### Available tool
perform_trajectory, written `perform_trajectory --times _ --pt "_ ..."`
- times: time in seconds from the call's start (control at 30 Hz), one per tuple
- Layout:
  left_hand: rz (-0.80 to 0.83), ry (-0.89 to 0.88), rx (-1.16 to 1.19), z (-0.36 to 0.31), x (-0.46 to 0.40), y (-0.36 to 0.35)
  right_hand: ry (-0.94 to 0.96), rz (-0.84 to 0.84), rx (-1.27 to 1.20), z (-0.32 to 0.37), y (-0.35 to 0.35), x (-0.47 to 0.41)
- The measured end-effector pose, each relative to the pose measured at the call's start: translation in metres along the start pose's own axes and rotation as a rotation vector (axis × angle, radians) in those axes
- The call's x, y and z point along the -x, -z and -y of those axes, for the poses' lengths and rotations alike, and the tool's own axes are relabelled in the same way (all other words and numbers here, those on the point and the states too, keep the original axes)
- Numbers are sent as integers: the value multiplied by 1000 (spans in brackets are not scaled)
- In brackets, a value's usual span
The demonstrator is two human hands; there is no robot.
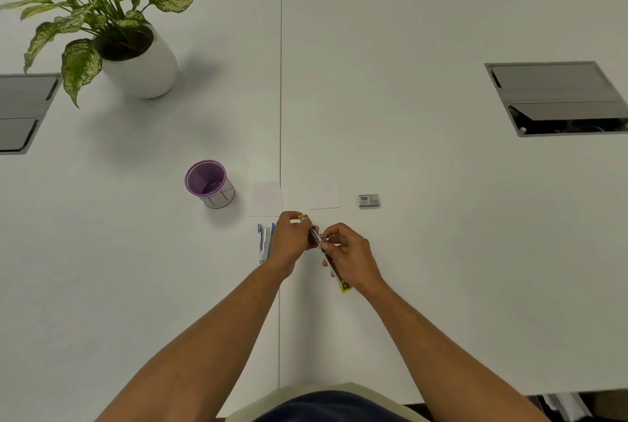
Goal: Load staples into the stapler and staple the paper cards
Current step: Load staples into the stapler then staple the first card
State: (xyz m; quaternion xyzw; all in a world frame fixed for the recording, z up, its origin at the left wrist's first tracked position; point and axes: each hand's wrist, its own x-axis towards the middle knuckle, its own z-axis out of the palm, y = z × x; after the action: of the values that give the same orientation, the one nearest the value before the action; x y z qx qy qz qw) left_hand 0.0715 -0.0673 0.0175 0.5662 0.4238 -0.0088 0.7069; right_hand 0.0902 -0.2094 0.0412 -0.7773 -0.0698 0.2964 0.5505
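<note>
Both hands meet over the table's middle on a long, narrow yellow-and-dark staple box (pixel 334 267) that looks pulled open. My left hand (pixel 291 241) grips its far yellow end. My right hand (pixel 351 257) holds the near part, its fingertips pinching something shiny where the two parts meet. A blue and silver stapler (pixel 265 242) lies flat on the table just left of my left hand, partly hidden by it. Two white paper cards (pixel 266 199) (pixel 324 192) lie side by side beyond the hands.
A purple mesh pen cup (pixel 209 184) stands left of the cards. A small grey box with a barcode (pixel 369 201) lies to their right. A potted plant (pixel 136 54) is at the far left. Cable hatches (pixel 557 97) are set into the table at both sides.
</note>
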Motion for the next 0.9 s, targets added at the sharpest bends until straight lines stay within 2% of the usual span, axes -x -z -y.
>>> perform_trajectory --times 0.33,0.53,0.77,0.9 --pt "-56 -25 69 -3 2 7 13 70 69 5 2 -3" --pt "5 -91 74 -10 7 8 16 86 116 8 0 -5" --pt "46 -182 65 -16 16 8 15 5 91 11 -3 -8" --pt "80 -192 72 -18 19 12 -11 51 67 15 -1 -6"
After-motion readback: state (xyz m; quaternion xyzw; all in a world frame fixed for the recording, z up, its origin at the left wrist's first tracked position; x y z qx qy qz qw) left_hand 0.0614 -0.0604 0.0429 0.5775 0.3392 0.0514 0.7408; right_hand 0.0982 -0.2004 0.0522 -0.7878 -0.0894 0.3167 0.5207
